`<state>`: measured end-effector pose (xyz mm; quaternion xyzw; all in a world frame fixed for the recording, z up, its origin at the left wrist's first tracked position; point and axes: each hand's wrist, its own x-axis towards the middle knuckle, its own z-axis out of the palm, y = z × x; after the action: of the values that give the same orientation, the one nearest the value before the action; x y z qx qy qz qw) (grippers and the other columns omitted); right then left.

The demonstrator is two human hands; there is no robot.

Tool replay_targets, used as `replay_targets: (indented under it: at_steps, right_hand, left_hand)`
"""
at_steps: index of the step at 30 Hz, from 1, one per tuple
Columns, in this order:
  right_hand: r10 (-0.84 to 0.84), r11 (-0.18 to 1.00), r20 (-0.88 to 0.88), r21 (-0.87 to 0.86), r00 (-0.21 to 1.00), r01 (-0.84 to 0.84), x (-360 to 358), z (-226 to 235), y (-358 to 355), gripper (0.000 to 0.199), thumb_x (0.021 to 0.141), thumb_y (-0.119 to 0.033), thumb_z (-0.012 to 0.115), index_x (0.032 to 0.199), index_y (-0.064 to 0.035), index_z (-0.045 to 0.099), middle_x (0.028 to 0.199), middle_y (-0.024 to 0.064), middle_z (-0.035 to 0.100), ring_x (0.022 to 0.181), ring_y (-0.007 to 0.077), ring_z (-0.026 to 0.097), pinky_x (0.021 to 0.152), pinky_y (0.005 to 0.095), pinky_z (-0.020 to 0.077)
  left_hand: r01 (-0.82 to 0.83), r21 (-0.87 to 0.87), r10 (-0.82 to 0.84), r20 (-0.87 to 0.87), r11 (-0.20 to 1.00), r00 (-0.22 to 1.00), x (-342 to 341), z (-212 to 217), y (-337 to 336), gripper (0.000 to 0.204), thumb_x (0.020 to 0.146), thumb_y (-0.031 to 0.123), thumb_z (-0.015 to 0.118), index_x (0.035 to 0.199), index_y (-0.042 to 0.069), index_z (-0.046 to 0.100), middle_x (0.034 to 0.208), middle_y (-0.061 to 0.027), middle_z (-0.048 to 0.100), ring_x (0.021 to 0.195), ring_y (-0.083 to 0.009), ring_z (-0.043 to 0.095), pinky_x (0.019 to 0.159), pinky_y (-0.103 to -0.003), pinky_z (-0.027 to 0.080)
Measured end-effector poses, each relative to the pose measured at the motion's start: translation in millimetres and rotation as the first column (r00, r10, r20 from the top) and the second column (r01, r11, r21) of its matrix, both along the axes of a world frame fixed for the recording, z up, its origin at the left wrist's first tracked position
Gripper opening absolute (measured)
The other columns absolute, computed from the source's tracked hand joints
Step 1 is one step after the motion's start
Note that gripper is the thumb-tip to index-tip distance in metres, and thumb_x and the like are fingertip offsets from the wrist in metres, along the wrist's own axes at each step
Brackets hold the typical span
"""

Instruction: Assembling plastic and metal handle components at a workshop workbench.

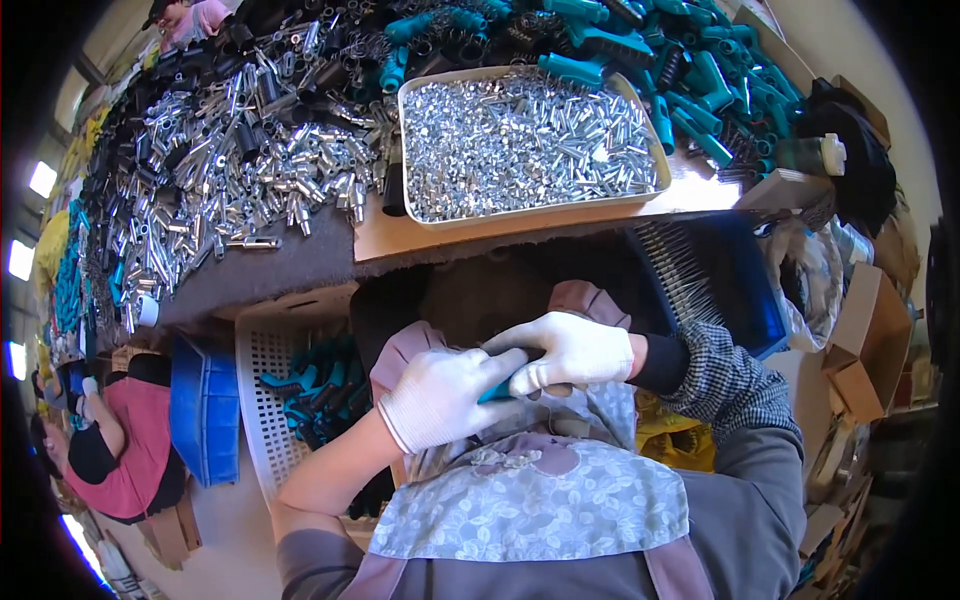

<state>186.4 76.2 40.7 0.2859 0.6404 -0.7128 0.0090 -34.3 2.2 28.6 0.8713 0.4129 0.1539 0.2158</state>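
While both hands (448, 392) (582, 350) clasp teal part (499, 391), bench edge (290, 277) lies beyond dark gap (465, 293).

The bench (290, 255) is brightly lit, glare is thrown off the board (705, 190), shadow is cast beneath, and edges are bent toward blackened corners.
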Motion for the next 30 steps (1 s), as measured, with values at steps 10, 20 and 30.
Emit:
replay_targets:
  at_steps: [10,20,30]
  right_hand:
    - [-0.53,-0.113,-0.19,0.982,0.826,0.153,-1,17,155,0.022,0.088,-0.028,0.069,0.094,-0.0084,0.076,0.091,0.0165,0.072,0.086,0.0365,0.07,0.079,0.0451,0.0545]
    - [-0.421,-0.003,-0.424,0.884,0.801,0.467,5,32,129,0.017,0.087,-0.02,0.069,0.093,-0.0052,0.074,0.087,0.0145,0.072,0.081,0.0336,0.071,0.075,0.0383,0.0551]
    - [-0.073,0.623,-0.429,0.685,0.9,0.377,-23,-8,9,0.016,0.077,-0.007,0.078,0.089,-0.0032,0.068,0.096,0.0095,0.067,0.09,0.0283,0.066,0.082,0.037,0.0538]
  left_hand:
    - [-0.188,0.164,0.179,0.069,0.968,0.981,-6,5,3,0.052,0.079,0.038,0.079,0.123,0.014,0.065,0.073,-0.0086,0.064,0.064,-0.0275,0.067,0.057,-0.038,0.053]
    - [-0.29,0.136,0.282,0.076,0.947,0.956,-16,6,-6,0.05,0.071,0.023,0.083,0.117,0.011,0.071,0.086,-0.0101,0.07,0.071,-0.0307,0.07,0.062,-0.038,0.055]
    - [-0.286,0.198,0.271,0.101,0.938,0.957,-17,4,-2,0.049,0.073,0.032,0.082,0.116,0.013,0.068,0.077,-0.0075,0.067,0.073,-0.0271,0.069,0.061,-0.039,0.055]
